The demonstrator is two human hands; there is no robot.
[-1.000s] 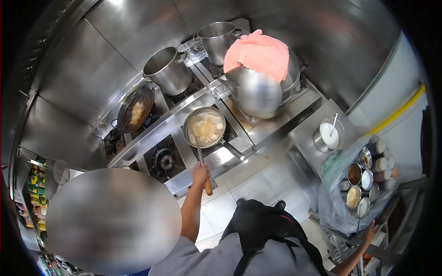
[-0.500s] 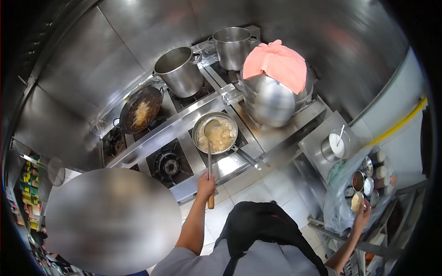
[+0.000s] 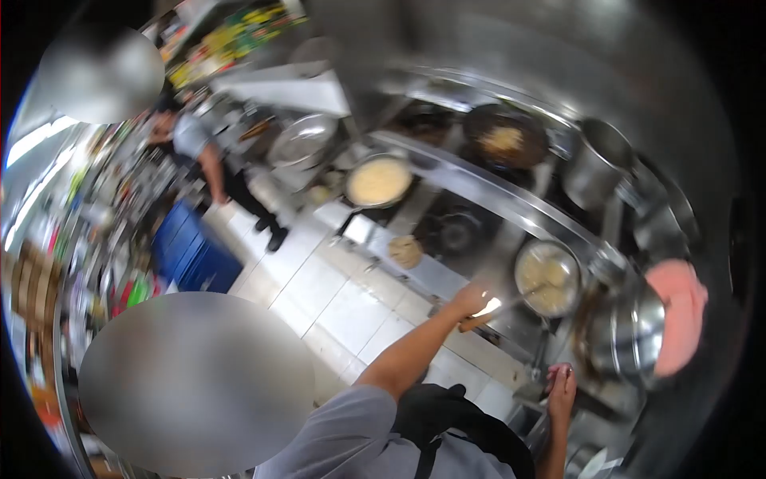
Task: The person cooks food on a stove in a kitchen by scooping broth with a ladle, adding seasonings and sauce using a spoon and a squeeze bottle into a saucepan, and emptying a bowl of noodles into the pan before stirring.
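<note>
My left hand point(image 3: 476, 297) is smeared by motion beside the wooden handle point(image 3: 476, 322) of a ladle; whether its fingers touch the handle is unclear. The ladle's head rests in a pan point(image 3: 547, 277) of pale pieces in liquid on the stove. Below that pan, near its long handle, my right hand point(image 3: 561, 385) is raised with its fingers drawn together; anything between them is too small to name.
A wok point(image 3: 504, 140) with pale food, a pan point(image 3: 378, 182) of yellowish contents, a tall pot point(image 3: 598, 164) and a large pot with a pink cloth point(image 3: 680, 315) stand around. Another person point(image 3: 199, 148) stands beyond a blue bin point(image 3: 191, 247).
The view has swung left, bringing the other person and bin into sight. My right hand has left the jars and come toward the stove. My left hand has shifted at the ladle handle.
</note>
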